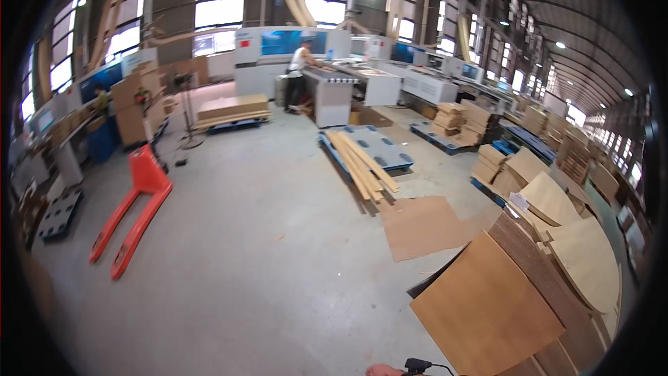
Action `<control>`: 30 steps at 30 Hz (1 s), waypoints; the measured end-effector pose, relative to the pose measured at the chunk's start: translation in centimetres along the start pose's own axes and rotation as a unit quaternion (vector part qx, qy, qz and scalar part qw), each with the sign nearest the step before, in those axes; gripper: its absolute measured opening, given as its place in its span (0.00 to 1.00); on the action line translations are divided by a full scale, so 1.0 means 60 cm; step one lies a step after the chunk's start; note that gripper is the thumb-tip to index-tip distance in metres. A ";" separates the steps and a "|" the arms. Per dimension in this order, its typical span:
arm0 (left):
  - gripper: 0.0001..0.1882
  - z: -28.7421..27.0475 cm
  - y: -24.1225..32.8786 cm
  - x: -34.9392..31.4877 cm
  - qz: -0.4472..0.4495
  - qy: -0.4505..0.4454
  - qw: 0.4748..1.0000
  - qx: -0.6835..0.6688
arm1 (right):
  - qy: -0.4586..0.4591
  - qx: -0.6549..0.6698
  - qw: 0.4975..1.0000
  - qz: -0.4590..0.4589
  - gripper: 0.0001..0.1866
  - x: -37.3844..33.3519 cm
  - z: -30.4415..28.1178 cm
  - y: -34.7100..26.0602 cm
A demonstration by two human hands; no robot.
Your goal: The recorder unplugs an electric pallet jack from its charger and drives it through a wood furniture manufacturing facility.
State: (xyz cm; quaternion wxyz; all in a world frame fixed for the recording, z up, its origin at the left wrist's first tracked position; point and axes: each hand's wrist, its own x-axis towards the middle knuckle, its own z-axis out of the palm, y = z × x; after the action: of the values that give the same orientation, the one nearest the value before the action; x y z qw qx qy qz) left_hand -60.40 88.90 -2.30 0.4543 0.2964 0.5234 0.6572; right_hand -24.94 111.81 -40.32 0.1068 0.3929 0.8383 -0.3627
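One board (487, 303) lies at the lower right of the frame, over darker panels (520, 238). Near it, one of the hands (381, 371) shows partly at the lower edge, beside a black device (417, 365); whether the hands are clenched or released, I cannot tell. Cardboard (422, 228) lies right of centre, a pallet jack (148, 174) at left, a worker (298, 69) at a desk (334, 106) upper centre

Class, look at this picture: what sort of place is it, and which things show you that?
Probably a woodworking or furniture-panel factory: stacked boards at the right, large white machines at the back, and a red pallet truck at the left.
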 end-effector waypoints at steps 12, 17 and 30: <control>0.14 -0.237 -0.459 0.630 -0.210 -0.092 0.839 0.494 | 0.028 0.391 0.906 0.158 0.09 0.363 -0.126 0.052; 0.14 -0.273 -0.278 0.900 -0.277 -0.003 0.875 0.397 | 0.049 0.044 0.998 0.002 0.14 0.817 -0.356 0.068; 0.18 -0.687 -0.501 1.402 -0.390 0.090 0.823 0.402 | 0.008 0.175 0.983 0.048 0.14 1.666 -0.960 -0.296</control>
State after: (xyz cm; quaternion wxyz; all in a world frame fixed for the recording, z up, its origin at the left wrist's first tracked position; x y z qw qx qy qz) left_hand -122.02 149.16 -49.71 0.4644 0.1637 0.8516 0.1798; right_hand -98.72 202.16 -36.23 0.0469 0.4484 0.7427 -0.4951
